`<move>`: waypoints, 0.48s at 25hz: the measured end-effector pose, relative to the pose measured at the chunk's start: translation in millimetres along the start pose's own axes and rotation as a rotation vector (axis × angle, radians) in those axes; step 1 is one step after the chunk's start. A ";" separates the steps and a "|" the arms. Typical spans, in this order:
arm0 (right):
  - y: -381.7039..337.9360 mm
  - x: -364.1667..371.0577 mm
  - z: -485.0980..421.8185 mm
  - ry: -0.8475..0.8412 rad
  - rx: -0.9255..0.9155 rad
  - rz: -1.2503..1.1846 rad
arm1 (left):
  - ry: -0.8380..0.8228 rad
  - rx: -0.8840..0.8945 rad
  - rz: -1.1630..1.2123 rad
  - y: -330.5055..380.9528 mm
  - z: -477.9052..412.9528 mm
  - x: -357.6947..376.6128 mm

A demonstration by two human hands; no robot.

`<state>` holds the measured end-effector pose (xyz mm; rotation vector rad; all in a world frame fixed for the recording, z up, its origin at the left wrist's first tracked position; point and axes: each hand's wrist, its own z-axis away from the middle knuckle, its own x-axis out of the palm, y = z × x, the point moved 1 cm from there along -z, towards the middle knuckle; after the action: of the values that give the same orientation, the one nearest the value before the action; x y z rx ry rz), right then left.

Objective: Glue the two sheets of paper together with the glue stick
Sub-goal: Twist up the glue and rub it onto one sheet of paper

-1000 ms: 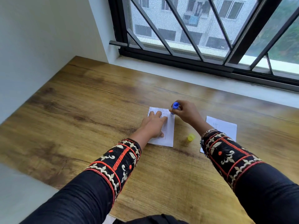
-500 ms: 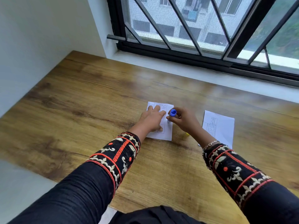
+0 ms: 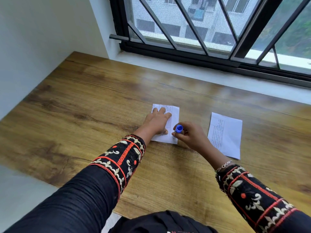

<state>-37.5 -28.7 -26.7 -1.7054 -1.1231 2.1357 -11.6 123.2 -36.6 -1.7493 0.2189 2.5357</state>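
A small white printed sheet (image 3: 175, 115) lies on the wooden table (image 3: 84, 115). My left hand (image 3: 156, 122) rests flat on it, fingers spread, pinning it down. My right hand (image 3: 191, 135) grips a blue glue stick (image 3: 178, 128), held upright with its lower end on the sheet's near right edge. A second white printed sheet (image 3: 225, 133) lies flat to the right, apart from both hands. The yellow cap is hidden behind my right hand.
A white window sill (image 3: 185, 71) and a black barred window (image 3: 202, 31) run along the table's far edge. A white wall (image 3: 42, 39) bounds the left side. The table's near left edge (image 3: 33, 175) drops off beside my left sleeve.
My right hand has drawn the glue stick down the sheet's right edge, from its far corner toward its near corner. My left hand has stayed on the sheet. The yellow cap has gone out of sight.
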 end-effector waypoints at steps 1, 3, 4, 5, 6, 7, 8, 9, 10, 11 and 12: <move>-0.1 0.1 2.2 -0.006 -0.002 0.001 | -0.001 0.001 0.002 0.1 0.0 -0.1; -0.2 0.5 6.3 -0.013 -0.006 -0.016 | 0.000 0.002 0.004 0.2 0.0 -0.2; -0.7 0.7 8.6 -0.019 -0.007 -0.022 | 0.000 0.002 0.003 0.2 -0.2 0.0; -1.2 0.9 10.9 -0.025 -0.005 -0.025 | 0.000 0.002 0.002 0.0 -0.1 0.3; -1.5 0.7 12.8 -0.029 0.001 -0.028 | 0.000 0.001 0.002 -0.1 -0.1 0.6; -1.5 -0.1 14.6 -0.029 0.010 -0.038 | -0.001 0.000 0.003 -0.4 -0.2 0.8; -1.4 -1.6 16.5 -0.022 0.027 -0.071 | -0.001 0.000 0.004 -0.7 -0.5 1.1; -0.9 -3.8 18.6 -0.003 0.054 -0.133 | -0.001 0.002 0.005 -1.1 -0.8 1.4; 0.3 -6.5 21.2 0.024 0.085 -0.209 | 0.000 0.005 0.005 -1.2 -1.2 2.1; 2.2 -9.6 23.9 0.054 0.113 -0.275 | 0.001 0.007 0.005 -1.1 -1.9 2.6; 4.3 -12.4 27.0 0.078 0.136 -0.324 | 0.001 0.007 0.005 -1.2 -2.5 3.0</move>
<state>-56.5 -50.6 -18.7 -1.4234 -1.1177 1.8850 -10.2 124.0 -40.3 -1.7500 0.2324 2.5348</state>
